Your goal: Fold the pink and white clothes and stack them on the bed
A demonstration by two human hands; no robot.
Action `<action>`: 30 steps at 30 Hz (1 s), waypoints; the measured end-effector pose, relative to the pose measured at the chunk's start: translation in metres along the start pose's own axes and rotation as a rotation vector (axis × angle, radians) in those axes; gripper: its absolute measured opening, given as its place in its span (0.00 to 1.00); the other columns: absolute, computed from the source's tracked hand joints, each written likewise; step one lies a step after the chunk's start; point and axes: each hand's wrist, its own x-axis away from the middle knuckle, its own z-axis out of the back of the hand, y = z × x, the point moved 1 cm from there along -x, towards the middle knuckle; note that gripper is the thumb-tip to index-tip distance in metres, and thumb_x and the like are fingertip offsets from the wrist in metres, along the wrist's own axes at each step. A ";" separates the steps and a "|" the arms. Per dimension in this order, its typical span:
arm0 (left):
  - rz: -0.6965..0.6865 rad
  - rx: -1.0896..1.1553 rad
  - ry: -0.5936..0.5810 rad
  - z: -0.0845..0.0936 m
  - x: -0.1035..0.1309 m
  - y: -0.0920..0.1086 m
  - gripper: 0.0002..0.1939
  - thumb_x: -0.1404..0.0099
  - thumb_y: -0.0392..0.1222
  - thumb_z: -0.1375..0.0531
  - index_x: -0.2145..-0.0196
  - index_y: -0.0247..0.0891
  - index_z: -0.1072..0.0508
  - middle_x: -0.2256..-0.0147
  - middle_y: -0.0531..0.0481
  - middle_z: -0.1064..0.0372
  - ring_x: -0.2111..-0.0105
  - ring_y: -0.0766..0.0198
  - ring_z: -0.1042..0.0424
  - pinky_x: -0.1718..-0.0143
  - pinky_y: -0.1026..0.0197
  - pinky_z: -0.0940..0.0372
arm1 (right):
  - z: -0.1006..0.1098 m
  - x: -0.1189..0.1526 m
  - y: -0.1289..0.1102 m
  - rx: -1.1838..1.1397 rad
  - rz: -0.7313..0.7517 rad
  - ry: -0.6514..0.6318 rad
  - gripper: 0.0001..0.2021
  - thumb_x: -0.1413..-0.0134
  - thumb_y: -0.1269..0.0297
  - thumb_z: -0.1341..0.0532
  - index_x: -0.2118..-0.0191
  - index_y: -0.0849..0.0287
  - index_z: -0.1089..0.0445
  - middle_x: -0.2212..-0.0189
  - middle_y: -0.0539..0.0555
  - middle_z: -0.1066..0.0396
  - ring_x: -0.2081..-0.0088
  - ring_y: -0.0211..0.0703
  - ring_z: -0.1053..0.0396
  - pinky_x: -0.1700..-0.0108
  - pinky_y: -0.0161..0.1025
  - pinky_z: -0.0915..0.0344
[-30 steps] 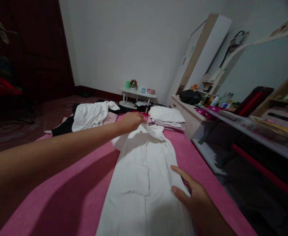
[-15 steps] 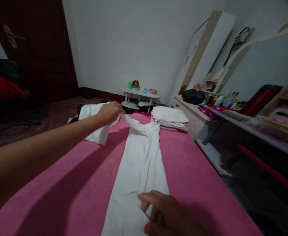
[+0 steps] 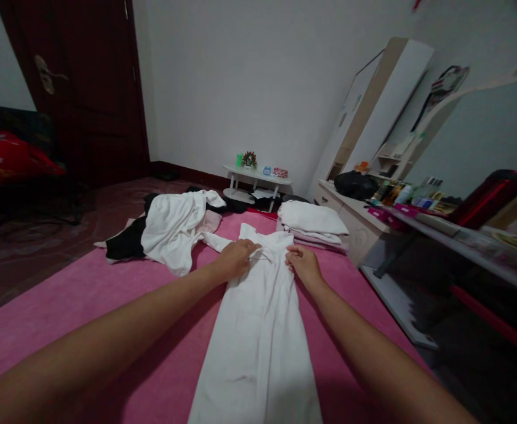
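Note:
A long white garment [image 3: 258, 330] lies lengthwise on the pink bed cover [image 3: 161, 312], narrow at the far end and wrinkled there. My left hand [image 3: 237, 259] rests at its upper left part, fingers closed on the cloth. Across from it, my right hand [image 3: 305, 266] pinches the right edge near the top. A white strip of cloth shows left of my left hand; I cannot tell whether it belongs to this garment.
Far left on the bed is a loose heap of white clothing [image 3: 174, 224] with black clothing [image 3: 126, 241]. A folded white stack [image 3: 315, 221] sits at the far right. Beyond stands a small white table [image 3: 258, 174]; a desk [image 3: 453, 235] flanks the bed's right side.
My right hand has moved forward from the near part of the garment to its far right edge. My left hand has come down and right onto the cloth. The view has shifted slightly.

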 end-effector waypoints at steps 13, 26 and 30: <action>0.228 0.120 0.196 -0.042 -0.001 -0.005 0.27 0.36 0.36 0.44 0.39 0.43 0.41 0.40 0.43 0.45 0.44 0.55 0.38 0.48 0.55 0.37 | -0.047 -0.076 0.011 0.912 0.124 -0.211 0.35 0.50 0.68 0.39 0.35 0.54 0.47 0.50 0.61 0.29 0.51 0.52 0.30 0.54 0.41 0.37; 0.089 0.176 0.457 -0.031 -0.006 -0.012 0.10 0.31 0.36 0.49 0.61 0.38 0.28 0.63 0.48 0.35 0.62 0.64 0.34 0.62 0.63 0.38 | -0.042 -0.082 0.018 0.585 0.181 0.124 0.14 0.42 0.62 0.51 0.57 0.59 0.32 0.68 0.55 0.26 0.68 0.43 0.28 0.68 0.35 0.36; 0.139 0.132 0.435 -0.029 -0.005 -0.017 0.10 0.31 0.36 0.49 0.62 0.38 0.28 0.63 0.47 0.35 0.61 0.62 0.34 0.60 0.63 0.38 | -0.053 -0.082 0.024 0.548 0.189 0.028 0.17 0.42 0.63 0.50 0.49 0.60 0.36 0.66 0.54 0.25 0.70 0.40 0.29 0.67 0.34 0.35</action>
